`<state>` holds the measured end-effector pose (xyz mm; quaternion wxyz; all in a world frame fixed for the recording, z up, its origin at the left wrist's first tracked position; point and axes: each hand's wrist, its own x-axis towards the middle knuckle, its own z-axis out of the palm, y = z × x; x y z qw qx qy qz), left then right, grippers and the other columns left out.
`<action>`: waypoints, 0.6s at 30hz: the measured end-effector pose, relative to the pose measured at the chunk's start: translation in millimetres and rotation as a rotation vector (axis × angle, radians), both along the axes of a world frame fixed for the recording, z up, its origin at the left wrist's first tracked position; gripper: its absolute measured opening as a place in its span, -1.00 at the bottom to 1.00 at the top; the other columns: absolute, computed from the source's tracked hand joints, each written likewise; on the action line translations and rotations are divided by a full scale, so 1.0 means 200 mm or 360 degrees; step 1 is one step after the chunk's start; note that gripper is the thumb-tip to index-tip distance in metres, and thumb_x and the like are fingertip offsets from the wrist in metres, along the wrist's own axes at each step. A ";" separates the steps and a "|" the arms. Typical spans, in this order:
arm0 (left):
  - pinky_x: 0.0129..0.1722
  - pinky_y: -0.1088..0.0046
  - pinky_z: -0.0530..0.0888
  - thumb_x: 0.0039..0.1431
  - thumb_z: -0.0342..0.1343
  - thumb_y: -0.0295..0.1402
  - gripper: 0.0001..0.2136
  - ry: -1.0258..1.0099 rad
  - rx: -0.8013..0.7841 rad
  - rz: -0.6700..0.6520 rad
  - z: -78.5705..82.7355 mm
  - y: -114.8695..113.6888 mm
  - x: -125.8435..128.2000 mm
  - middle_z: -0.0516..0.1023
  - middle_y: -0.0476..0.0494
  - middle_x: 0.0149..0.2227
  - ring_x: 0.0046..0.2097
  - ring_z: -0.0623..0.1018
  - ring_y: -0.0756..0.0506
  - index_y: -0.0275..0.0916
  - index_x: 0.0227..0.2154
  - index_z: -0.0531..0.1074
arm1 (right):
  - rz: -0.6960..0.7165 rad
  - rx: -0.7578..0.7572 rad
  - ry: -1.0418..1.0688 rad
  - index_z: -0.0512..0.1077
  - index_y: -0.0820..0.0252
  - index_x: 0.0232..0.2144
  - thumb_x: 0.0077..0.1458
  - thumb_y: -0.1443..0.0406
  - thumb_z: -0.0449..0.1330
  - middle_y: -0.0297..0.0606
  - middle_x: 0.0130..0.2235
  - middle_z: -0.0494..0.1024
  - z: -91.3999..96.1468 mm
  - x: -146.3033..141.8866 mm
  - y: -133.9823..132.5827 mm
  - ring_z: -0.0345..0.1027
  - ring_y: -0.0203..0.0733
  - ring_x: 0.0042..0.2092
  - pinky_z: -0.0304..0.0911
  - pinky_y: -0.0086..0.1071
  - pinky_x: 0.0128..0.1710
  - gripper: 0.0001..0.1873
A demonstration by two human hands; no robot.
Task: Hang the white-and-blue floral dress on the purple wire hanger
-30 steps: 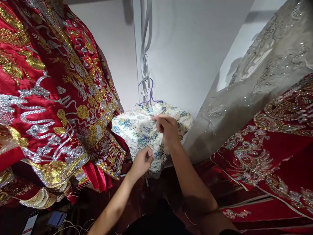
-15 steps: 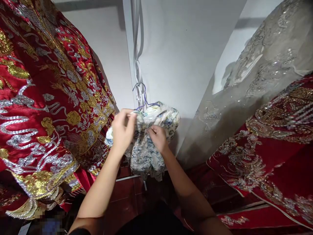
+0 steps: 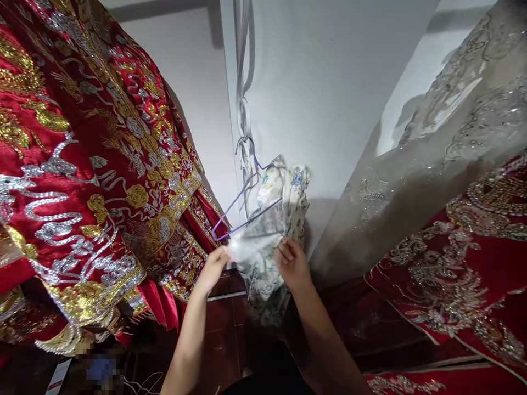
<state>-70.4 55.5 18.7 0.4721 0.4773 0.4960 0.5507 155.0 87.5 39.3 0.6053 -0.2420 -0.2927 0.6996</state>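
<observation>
A purple wire hanger (image 3: 234, 206) hangs by its hook from a white strap (image 3: 244, 118) on the wall. Its left arm is bare, while a white patterned garment (image 3: 267, 274) with blue and green print still drapes over its right arm. My left hand (image 3: 214, 267) is closed on the garment's pale edge, below the hanger's left corner. My right hand (image 3: 291, 262) pinches the cloth at the right, under the hanger's bar. Between my hands the fabric is pulled into folds, slightly blurred.
On the left hangs a red robe (image 3: 135, 148) with gold and silver embroidery. To the right are a sheer beaded pale gown (image 3: 382, 181) and a red beaded garment (image 3: 444, 274). A white wall (image 3: 325, 93) stands behind the hanger; dark red tiles (image 3: 220, 329) cover the floor.
The garment has come off the hanger's left arm, which now shows bare. Both hands have moved lower, the right one also rightward, with the cloth in them. The view has shifted slightly.
</observation>
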 end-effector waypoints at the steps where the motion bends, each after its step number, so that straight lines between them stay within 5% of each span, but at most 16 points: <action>1: -0.30 0.44 0.36 -0.01 0.30 -0.14 -0.72 0.0101 -0.0010 -0.0062 -0.02 0.00 0.02 0.50 -0.05 -0.48 -0.38 0.44 -0.07 -0.28 -0.49 0.48 | -0.0033 -0.0041 0.0061 0.30 0.12 -0.52 0.02 0.20 0.26 -0.56 -0.66 -0.06 -0.03 0.05 0.00 -0.23 -0.38 -0.62 -0.08 -0.49 -0.66 -0.78; 5: -0.26 0.44 0.36 0.15 0.17 -0.09 -0.70 0.0132 0.0046 -0.0044 -0.02 0.02 0.12 0.46 -0.04 -0.44 -0.32 0.42 -0.07 -0.25 -0.45 0.41 | -0.0244 -0.0129 -0.0107 0.27 0.08 -0.52 0.04 0.15 0.24 -0.54 -0.64 -0.05 -0.18 0.23 -0.02 -0.20 -0.35 -0.63 -0.03 -0.46 -0.70 -0.75; 10: -0.22 0.45 0.37 0.26 0.05 -0.04 -0.69 0.0070 0.0141 -0.0166 0.09 0.02 0.34 0.41 -0.03 -0.38 -0.29 0.42 -0.05 -0.21 -0.36 0.36 | -0.0509 -0.0216 -0.0571 0.26 0.05 -0.58 -0.01 0.03 0.27 -0.52 -0.68 0.00 -0.34 0.29 -0.10 -0.13 -0.32 -0.67 -0.08 -0.41 -0.74 -0.64; 14: -0.23 0.43 0.37 0.31 0.03 -0.09 -0.72 0.0059 0.0283 -0.0408 0.21 -0.08 0.52 0.42 -0.05 -0.38 -0.30 0.42 -0.07 -0.21 -0.33 0.39 | -0.0488 -0.0031 -0.0881 0.43 0.08 -0.45 0.05 -0.04 0.28 -0.31 -0.51 0.42 -0.28 0.20 -0.18 0.30 -0.17 -0.46 0.29 -0.32 -0.49 -0.65; 18: -0.13 0.39 0.39 0.33 0.04 -0.17 -0.80 0.0156 0.0427 -0.0358 0.30 -0.14 0.56 0.49 -0.11 -0.27 -0.19 0.47 -0.11 -0.19 -0.22 0.44 | -0.0127 0.0269 -0.0997 0.51 0.09 -0.21 0.25 -0.19 -0.10 -0.19 -0.27 0.57 -0.11 0.12 -0.26 0.45 -0.06 -0.14 0.38 -0.22 -0.16 -0.39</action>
